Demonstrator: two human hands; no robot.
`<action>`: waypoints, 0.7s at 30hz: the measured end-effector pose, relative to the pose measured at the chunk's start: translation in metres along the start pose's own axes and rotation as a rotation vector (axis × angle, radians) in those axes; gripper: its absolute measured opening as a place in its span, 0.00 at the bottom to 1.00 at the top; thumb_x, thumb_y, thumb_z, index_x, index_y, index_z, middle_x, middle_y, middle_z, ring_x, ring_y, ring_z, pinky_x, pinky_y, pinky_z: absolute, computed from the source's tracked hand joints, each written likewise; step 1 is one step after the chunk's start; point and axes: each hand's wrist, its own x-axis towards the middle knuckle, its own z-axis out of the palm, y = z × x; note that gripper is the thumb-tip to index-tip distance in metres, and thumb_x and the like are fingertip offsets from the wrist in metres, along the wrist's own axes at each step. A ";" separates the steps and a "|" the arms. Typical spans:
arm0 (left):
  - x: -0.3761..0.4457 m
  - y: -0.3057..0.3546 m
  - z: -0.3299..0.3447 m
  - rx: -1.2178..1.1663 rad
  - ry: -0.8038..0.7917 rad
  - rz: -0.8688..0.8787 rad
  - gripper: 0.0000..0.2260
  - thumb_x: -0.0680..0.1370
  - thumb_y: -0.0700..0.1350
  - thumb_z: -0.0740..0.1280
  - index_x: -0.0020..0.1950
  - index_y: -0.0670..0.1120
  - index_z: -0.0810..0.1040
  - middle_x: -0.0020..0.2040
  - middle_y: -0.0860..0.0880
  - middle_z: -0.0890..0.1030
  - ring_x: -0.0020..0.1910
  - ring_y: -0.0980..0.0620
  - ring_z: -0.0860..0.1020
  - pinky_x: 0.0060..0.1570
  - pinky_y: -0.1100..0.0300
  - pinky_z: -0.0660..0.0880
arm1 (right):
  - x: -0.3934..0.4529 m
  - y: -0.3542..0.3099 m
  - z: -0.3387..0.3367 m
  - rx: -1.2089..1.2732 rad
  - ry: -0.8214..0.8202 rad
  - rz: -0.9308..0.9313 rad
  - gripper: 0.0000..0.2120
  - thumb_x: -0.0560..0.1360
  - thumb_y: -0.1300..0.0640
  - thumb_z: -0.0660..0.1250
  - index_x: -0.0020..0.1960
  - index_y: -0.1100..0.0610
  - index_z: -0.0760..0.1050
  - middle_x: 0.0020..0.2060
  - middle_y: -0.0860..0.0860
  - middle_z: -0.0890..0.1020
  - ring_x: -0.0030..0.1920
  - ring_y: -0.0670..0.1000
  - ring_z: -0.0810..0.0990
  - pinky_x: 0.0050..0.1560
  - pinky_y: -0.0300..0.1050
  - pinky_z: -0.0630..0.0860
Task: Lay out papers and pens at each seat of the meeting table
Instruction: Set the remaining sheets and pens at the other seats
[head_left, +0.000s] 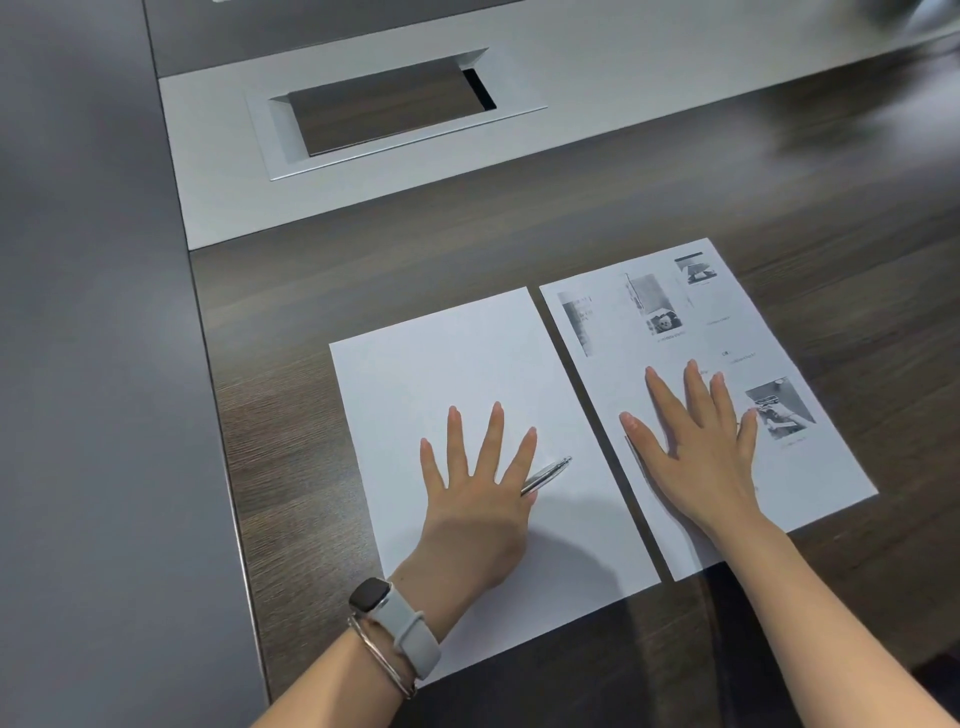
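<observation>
Two sheets lie side by side on the dark wood table (597, 218). The left one is a blank white paper (441, 364); the right one is a printed paper (613, 332) with small grey pictures. My left hand (475, 499) lies flat on the blank paper with fingers spread straight. A silver pen (548, 474) lies on the blank sheet, its rear end hidden under the thumb side of that hand. My right hand (696, 447) presses flat on the printed paper, fingers straight.
A grey strip (649, 93) runs across the table behind the papers, with a recessed cable hatch (384, 111) in it. The table's left edge (223, 426) borders grey floor. A narrow gap of bare wood separates the two sheets.
</observation>
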 end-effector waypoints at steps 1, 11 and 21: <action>0.001 0.000 0.001 0.002 0.006 -0.004 0.25 0.82 0.53 0.44 0.75 0.57 0.34 0.70 0.52 0.25 0.64 0.42 0.22 0.67 0.38 0.30 | 0.000 0.000 0.000 0.006 -0.003 -0.001 0.34 0.71 0.31 0.42 0.75 0.40 0.49 0.77 0.49 0.45 0.76 0.53 0.37 0.72 0.61 0.35; 0.003 0.003 0.013 0.052 0.097 -0.028 0.24 0.73 0.54 0.52 0.64 0.53 0.77 0.67 0.44 0.76 0.63 0.31 0.72 0.54 0.33 0.70 | 0.000 0.000 -0.002 0.020 -0.008 -0.010 0.34 0.71 0.32 0.43 0.75 0.40 0.49 0.78 0.50 0.45 0.76 0.53 0.38 0.73 0.61 0.35; 0.007 0.002 0.019 0.083 0.270 -0.005 0.29 0.74 0.56 0.36 0.77 0.58 0.49 0.74 0.46 0.35 0.68 0.35 0.30 0.62 0.36 0.33 | 0.000 0.002 -0.001 0.019 -0.009 -0.012 0.33 0.71 0.32 0.43 0.75 0.40 0.49 0.78 0.50 0.46 0.76 0.52 0.38 0.73 0.60 0.35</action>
